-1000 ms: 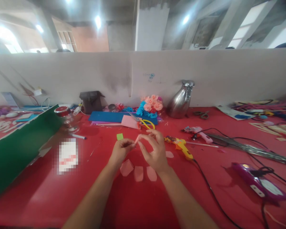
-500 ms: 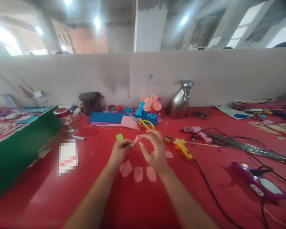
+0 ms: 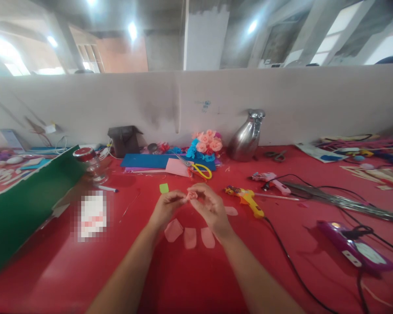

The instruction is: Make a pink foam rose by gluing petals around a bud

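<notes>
Between my two hands is a small pink paper flower, its layers curled together. My left hand pinches it from the left with thumb and fingertips. On the other side my right hand has its thumb and fingers closed around the flower. Below them on the red table lie loose pink petals: a left one, a middle one and a right one. Another pink petal is partly behind my right hand. A yellow glue gun rests to the right of that hand.
Yellow-handled scissors lie on blue sheets behind my hands. A bunch of paper flowers and a steel jug stand by the partition. A purple power strip with cords lies right; a green board stands left.
My right hand has come down and its fingers have closed in on the pink flower, which now faces up more. My left hand keeps its pinch almost in place.
</notes>
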Tool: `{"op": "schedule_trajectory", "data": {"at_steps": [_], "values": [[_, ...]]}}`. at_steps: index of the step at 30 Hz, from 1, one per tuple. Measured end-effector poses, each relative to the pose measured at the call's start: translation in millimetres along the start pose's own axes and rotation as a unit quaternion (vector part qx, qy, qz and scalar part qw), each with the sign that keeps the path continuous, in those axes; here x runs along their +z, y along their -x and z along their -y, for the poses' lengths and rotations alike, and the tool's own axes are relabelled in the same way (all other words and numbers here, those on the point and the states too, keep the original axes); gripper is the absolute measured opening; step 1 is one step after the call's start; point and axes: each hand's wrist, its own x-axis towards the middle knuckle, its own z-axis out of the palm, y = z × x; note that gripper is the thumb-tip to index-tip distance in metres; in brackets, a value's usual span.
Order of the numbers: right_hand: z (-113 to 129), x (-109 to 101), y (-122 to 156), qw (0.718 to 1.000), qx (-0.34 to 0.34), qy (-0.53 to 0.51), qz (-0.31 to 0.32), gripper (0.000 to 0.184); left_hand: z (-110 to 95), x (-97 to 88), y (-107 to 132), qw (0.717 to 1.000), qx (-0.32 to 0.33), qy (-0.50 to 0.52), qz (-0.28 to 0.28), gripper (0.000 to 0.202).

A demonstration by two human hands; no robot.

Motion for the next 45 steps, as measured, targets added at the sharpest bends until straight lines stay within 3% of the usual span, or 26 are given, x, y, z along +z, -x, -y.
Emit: {"op": "schedule_trajectory", "data": {"at_steps": [3,6,11,20,26,31,37,40,45], "values": [[2,-3,-1,0.997,0.017,-0.037,0.066,0.022,0,-0.4,2,0.999,-0.025,0.027,0.039,0.015],[4,-7,-3,0.989,0.034,-0.084,0.120,0.015,0,-1.5,4,0.995,-0.048,0.049,0.073,0.014],[6,-10,-5,0.985,0.055,-0.091,0.137,0.015,0,-3.9,7,0.990,-0.073,0.046,0.111,0.015],[4,-9,-5,0.986,0.060,-0.086,0.130,0.024,2,-5.1,7,0.990,-0.077,0.038,0.110,0.013],[-6,-8,-5,0.993,0.069,-0.085,0.031,0.029,-1,-3.4,6,0.994,-0.061,0.043,0.074,0.014],[-9,-5,-7,0.990,0.090,-0.105,-0.028,0.021,4,-5.8,-1,0.998,-0.044,0.035,-0.011,0.017],[-18,-1,-8,0.974,0.196,-0.020,-0.111,0.019,6,-5.0,-6,0.993,-0.057,0.037,-0.098,0.025],[-25,2,-8,0.970,0.218,-0.002,-0.110,0.016,7,-3.5,-6,0.993,-0.049,0.037,-0.106,0.025],[-33,5,-6,0.977,0.206,0.035,-0.051,0.015,8,-1.9,-7,0.995,-0.016,-0.001,-0.102,0.021]]}}
